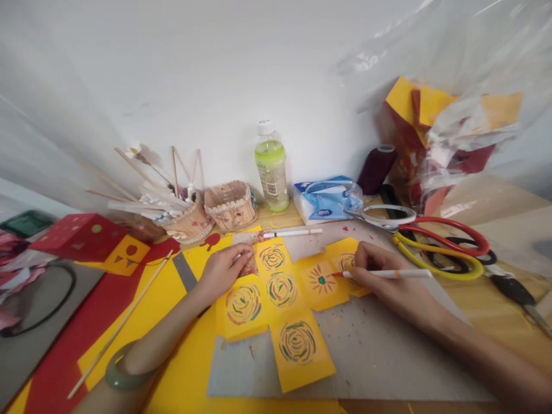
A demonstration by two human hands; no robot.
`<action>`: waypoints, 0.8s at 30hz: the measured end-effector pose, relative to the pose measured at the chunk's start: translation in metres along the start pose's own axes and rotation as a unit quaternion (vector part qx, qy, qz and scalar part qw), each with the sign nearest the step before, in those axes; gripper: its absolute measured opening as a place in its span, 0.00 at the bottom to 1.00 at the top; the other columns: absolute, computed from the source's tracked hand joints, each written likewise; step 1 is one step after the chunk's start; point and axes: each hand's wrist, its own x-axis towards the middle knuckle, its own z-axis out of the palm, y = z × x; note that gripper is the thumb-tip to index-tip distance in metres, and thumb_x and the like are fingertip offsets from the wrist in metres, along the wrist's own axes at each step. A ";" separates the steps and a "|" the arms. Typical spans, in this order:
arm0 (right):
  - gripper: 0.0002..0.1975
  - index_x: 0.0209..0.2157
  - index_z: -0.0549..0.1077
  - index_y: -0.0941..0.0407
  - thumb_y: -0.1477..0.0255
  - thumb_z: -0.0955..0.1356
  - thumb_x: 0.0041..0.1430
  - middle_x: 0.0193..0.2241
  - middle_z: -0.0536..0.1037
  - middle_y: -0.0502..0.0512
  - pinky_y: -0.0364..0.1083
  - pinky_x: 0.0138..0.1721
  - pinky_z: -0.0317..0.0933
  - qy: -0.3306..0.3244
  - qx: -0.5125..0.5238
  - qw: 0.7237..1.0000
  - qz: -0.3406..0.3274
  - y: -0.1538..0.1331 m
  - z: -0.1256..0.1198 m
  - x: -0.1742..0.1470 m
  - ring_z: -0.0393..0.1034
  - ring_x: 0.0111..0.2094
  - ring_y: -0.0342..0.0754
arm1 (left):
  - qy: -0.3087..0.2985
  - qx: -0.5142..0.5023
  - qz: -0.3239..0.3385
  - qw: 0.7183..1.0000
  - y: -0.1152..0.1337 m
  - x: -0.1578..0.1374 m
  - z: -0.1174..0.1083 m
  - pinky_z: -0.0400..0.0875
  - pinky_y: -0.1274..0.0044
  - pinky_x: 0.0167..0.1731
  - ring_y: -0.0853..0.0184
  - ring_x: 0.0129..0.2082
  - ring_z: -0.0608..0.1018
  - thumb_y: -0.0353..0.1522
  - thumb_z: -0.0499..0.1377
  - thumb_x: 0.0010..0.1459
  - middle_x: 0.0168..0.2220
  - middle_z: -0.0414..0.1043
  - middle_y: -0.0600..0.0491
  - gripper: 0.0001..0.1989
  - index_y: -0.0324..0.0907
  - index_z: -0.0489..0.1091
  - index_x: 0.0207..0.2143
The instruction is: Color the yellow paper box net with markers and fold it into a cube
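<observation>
A yellow cross-shaped paper cutout (267,310) lies in front of me, with swirls of red and green strokes on several squares. My right hand (375,273) grips a white-barrelled red marker (403,274), its tip at the red rays around a green dot on the right arm of the cutout. My left hand (226,270) rests at the cutout's upper left, fingers bent and drawn together; whatever is in them, if anything, is hidden. Just beyond the cutout lies another white marker (293,232), with a dark end.
Scissors with red and yellow handles (452,230) lie at the right. Along the wall stand a green drink bottle (271,167), a tissue pack (330,198), a dark thread spool (377,168) and a small basket (230,205). A thin stick (125,319) crosses coloured paper at left.
</observation>
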 end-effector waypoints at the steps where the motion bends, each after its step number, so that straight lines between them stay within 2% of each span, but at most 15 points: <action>1: 0.13 0.18 0.55 0.54 0.70 0.64 0.52 0.18 0.58 0.44 0.42 0.20 0.46 0.005 0.001 1.000 -0.001 -0.001 -0.001 0.000 0.51 0.20 0.41 | 0.001 0.000 0.000 1.000 0.000 0.000 0.000 0.66 0.80 0.33 0.68 0.31 0.75 0.38 0.49 0.59 0.33 0.75 0.57 0.12 0.45 0.70 0.36; 7: 0.14 0.20 0.56 0.53 0.66 0.63 0.54 0.18 0.59 0.45 0.41 0.19 0.46 0.057 0.016 0.998 0.023 -0.007 -0.005 -0.001 0.53 0.19 0.41 | 0.001 0.009 -0.001 1.000 0.001 0.000 -0.001 0.65 0.80 0.32 0.69 0.30 0.75 0.37 0.50 0.59 0.33 0.76 0.57 0.12 0.45 0.71 0.36; 11: 0.14 0.19 0.56 0.54 0.67 0.64 0.54 0.18 0.59 0.45 0.41 0.19 0.46 0.040 0.000 0.999 0.007 -0.006 -0.004 0.000 0.52 0.20 0.41 | -0.004 0.004 -0.008 1.000 0.002 0.000 -0.002 0.65 0.81 0.30 0.69 0.28 0.75 0.37 0.49 0.59 0.31 0.75 0.57 0.12 0.44 0.70 0.35; 15: 0.13 0.19 0.57 0.54 0.67 0.64 0.54 0.18 0.59 0.45 0.42 0.20 0.47 0.014 -0.007 1.000 -0.017 -0.003 -0.001 0.001 0.52 0.20 0.41 | -0.002 0.000 -0.003 1.000 0.002 0.000 -0.001 0.64 0.81 0.30 0.69 0.29 0.75 0.37 0.49 0.59 0.32 0.75 0.57 0.12 0.44 0.70 0.36; 24: 0.13 0.20 0.58 0.54 0.67 0.64 0.54 0.17 0.61 0.45 0.41 0.19 0.46 -0.017 -0.010 1.000 -0.001 -0.003 0.003 0.001 0.52 0.19 0.41 | -0.001 0.001 -0.002 1.000 0.002 0.000 0.000 0.64 0.80 0.31 0.68 0.30 0.75 0.38 0.49 0.59 0.33 0.75 0.57 0.12 0.45 0.70 0.35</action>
